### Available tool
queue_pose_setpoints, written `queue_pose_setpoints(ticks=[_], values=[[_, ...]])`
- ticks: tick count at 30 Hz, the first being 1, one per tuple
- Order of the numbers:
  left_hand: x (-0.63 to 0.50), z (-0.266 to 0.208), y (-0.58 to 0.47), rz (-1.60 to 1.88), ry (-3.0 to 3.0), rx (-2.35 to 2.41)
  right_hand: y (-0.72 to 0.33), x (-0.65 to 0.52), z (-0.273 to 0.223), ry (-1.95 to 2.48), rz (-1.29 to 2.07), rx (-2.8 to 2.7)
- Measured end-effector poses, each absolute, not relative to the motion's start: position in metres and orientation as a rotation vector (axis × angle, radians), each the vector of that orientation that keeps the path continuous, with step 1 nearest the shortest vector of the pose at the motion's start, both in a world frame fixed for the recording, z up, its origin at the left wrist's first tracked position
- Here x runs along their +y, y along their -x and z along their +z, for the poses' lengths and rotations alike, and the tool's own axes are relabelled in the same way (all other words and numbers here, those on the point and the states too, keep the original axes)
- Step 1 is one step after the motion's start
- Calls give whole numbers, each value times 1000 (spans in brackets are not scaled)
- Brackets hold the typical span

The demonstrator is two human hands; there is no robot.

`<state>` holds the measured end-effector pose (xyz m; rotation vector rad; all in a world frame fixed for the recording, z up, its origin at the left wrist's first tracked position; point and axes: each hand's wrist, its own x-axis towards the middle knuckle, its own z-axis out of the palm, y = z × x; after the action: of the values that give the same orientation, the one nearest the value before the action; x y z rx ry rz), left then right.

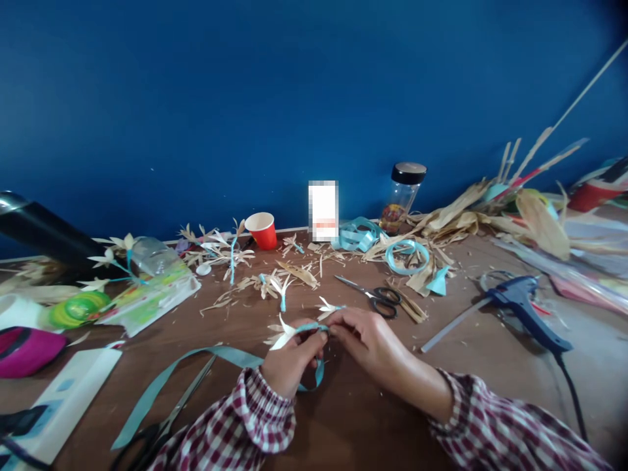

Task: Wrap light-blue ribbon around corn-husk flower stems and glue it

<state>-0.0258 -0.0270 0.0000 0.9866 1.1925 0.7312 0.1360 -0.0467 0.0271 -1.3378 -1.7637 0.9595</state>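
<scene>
My left hand (294, 356) is closed around a pale corn-husk flower (284, 335), its petals showing past the fingers. A teal ribbon (196, 353) trails from this hand across the table to the left, and a loop of it hangs under the fingers. My right hand (367, 337) pinches at the ribbon-covered stem (311, 326) close to the left fingertips; the exact grip is partly hidden. Just beyond the hands lie a small husk flower (330, 307) and a second one (281, 292) with a teal base.
Black-handled scissors (383, 297) lie ahead; another pair (167, 418) is beside my left sleeve. A blue glue gun (532, 311) sits right, its cord running forward. A red paper cup (263, 230), lidded jar (403, 196), ribbon coils (362, 234) and dry husks (456, 212) stand along the wall.
</scene>
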Motion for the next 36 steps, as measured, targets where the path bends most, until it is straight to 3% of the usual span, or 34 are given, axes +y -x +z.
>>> queue_pose_setpoints(ticks=[10, 17, 23, 33, 36], values=[[-28, 18, 22, 701, -1523, 1224, -134, -53, 33, 1584, 244, -2373], [-33, 11, 21, 633, -1438, 1216, -131, -55, 33, 1688, 184, -2433], [-32, 15, 21, 686, -1462, 1136, -137, -55, 33, 1566, 531, -2427], [-26, 12, 32, 595, -1102, 754, -147, -50, 40, 1070, 1788, -1609], [-27, 7, 31, 646, -1109, 805, -143, -49, 37, 1124, 1690, -1664]])
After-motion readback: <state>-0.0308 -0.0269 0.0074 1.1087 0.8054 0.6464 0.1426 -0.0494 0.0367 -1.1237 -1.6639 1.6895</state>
